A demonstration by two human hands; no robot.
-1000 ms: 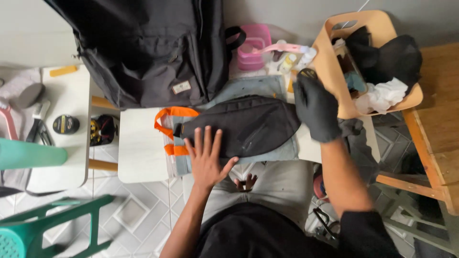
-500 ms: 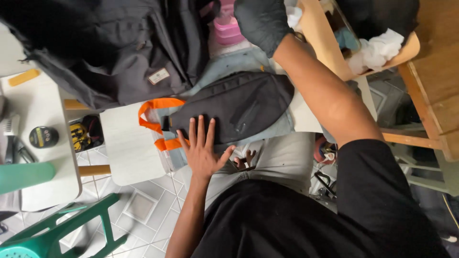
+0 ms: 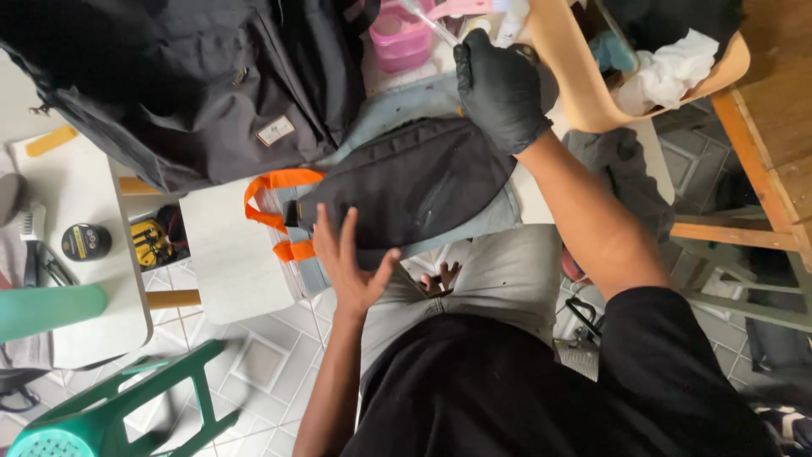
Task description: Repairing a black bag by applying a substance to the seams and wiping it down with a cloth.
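Black waist bag [image 3: 414, 182] flat on denim

Left hand [image 3: 348, 264]: bare, palm down, fingers spread, forearm extended forward. Right hand [image 3: 501, 89]: black-gloved, fingers curled closed, arm reaching forward and up

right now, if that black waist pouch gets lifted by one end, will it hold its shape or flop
Likely flops: the black waist pouch looks like soft fabric, lying flat under the left hand. Probably light, as it seems thin. Its orange strap would likely dangle.
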